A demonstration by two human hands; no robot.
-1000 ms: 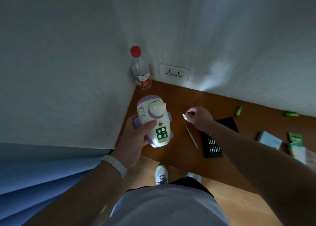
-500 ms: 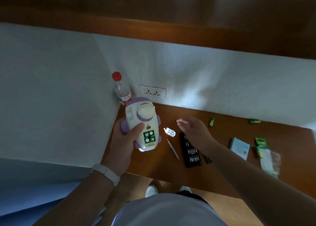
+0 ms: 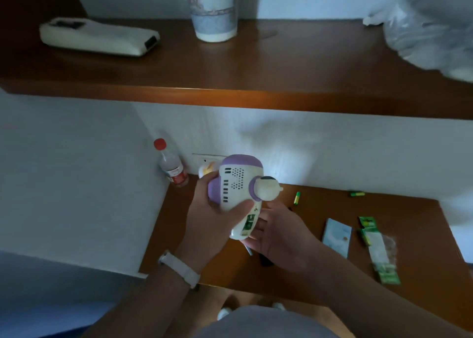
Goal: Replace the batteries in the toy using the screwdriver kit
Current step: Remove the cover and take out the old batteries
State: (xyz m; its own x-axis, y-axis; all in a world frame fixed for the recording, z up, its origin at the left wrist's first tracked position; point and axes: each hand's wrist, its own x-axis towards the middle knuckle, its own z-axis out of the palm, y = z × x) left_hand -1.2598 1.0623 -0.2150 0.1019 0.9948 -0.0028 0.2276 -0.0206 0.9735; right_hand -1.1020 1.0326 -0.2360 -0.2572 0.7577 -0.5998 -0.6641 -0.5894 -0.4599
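Note:
My left hand point(image 3: 213, 226) grips the white and purple toy point(image 3: 236, 184) above the desk's left end, tilted so its round knob points right. Green batteries show in the open compartment point(image 3: 248, 222) at the toy's lower end. My right hand point(image 3: 280, 235) lies palm up under that end, its straight fingers touching the toy. Below my right hand, only the screwdriver's tip point(image 3: 247, 250) and a black corner of the kit point(image 3: 265, 259) show. Two loose green batteries point(image 3: 297, 197) point(image 3: 357, 193) lie toward the wall.
On the wooden desk point(image 3: 320, 268) lie a pale booklet point(image 3: 336, 236) and a green battery pack point(image 3: 378, 248). A red-capped bottle point(image 3: 172, 166) stands in the corner. The shelf point(image 3: 230, 82) above carries a cup point(image 3: 213, 12), a white device point(image 3: 99, 37) and a plastic bag point(image 3: 430, 25).
My right hand set a small white piece on the desk, then came under the toy. My left hand tilted the toy sideways. The view rose to take in the shelf.

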